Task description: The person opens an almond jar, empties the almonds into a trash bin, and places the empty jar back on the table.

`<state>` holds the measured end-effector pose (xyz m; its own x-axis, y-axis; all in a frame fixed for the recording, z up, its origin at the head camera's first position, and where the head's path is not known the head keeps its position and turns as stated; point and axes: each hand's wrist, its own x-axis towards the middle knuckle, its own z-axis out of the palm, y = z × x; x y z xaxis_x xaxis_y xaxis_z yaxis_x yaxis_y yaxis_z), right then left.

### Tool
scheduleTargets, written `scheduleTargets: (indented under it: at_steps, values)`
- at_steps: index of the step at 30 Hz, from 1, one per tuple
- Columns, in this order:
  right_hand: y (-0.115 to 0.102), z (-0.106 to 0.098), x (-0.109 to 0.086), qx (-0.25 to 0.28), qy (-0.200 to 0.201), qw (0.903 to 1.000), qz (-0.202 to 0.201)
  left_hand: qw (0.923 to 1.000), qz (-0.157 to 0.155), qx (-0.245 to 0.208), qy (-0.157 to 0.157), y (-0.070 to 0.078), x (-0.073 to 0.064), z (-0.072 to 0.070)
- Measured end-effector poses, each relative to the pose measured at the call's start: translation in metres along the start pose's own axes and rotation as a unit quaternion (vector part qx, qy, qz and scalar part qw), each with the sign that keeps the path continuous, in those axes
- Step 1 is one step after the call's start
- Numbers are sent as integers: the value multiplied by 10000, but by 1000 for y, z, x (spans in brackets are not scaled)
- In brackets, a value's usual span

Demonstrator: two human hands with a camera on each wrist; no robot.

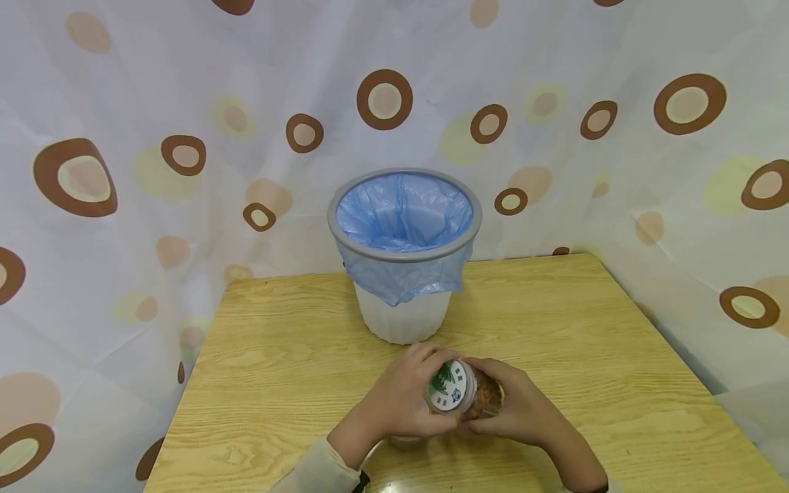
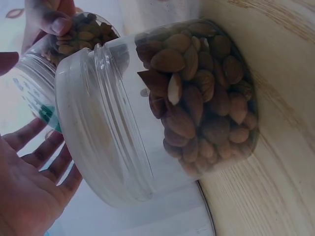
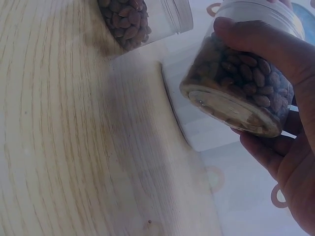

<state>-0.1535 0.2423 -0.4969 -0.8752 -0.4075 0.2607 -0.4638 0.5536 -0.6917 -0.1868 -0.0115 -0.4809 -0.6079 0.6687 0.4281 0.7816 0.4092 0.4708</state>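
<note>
A clear jar of almonds (image 3: 246, 81) is held tilted above the table by my right hand (image 1: 524, 407), its fingers and thumb wrapped around the body. Its white lid with a green print (image 1: 448, 387) faces up and towards the left. Around that lid curve the fingers and thumb of my left hand (image 1: 407, 394); in the left wrist view the fingers (image 2: 42, 152) are spread at the lid's edge. A second clear jar of almonds (image 2: 197, 98) stands on the table below my left hand, mostly hidden in the head view.
Behind the hands stands a white bin (image 1: 403, 318) with a grey rim and a blue plastic bag (image 1: 401, 212) lining it. The wooden table (image 1: 277, 342) meets a patterned curtain (image 1: 246, 89) at the back and sides.
</note>
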Motion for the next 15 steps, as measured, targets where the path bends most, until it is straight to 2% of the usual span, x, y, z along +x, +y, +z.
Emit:
scheduleTargets:
  at_steps: [8,15]
  values:
    - [-1,1,0,-78,-27,10000,48,9992,-195,353,18,1,-2,-1]
    - [1,1,0,-158,1,9999,30,9993,-309,98,-169,0,-3,-2]
